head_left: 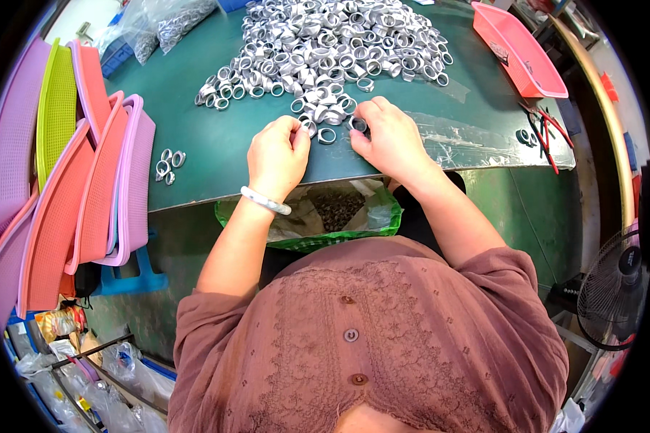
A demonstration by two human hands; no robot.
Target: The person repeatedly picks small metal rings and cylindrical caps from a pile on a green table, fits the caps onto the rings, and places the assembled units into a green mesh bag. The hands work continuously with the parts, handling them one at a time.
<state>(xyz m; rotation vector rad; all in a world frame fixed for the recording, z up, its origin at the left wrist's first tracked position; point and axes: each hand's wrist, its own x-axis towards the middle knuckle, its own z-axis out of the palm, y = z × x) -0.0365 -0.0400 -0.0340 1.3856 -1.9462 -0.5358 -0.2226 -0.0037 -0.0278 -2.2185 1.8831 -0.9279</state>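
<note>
Silver rings [327,135] lie at the near edge of the big ring pile [325,43], right between both hands. Left hand [276,156] curls narrow, fingertips pinched over a ring; right hand [390,135] pinches a ring too. Dark green counter [217,144] underneath. A green bag [325,216] hangs at the counter's edge, mesh trays [79,180] lean left, pink bin [518,49] and red pliers [549,133] sit right, fan [614,289] beyond.

I see a dark green worktable [217,141] carrying a big heap of silver metal rings [325,43], four stray rings [168,164] near its left edge, a pink plastic tray [516,50], red-handled pliers [549,133] and clear bags of rings [170,22].
</note>
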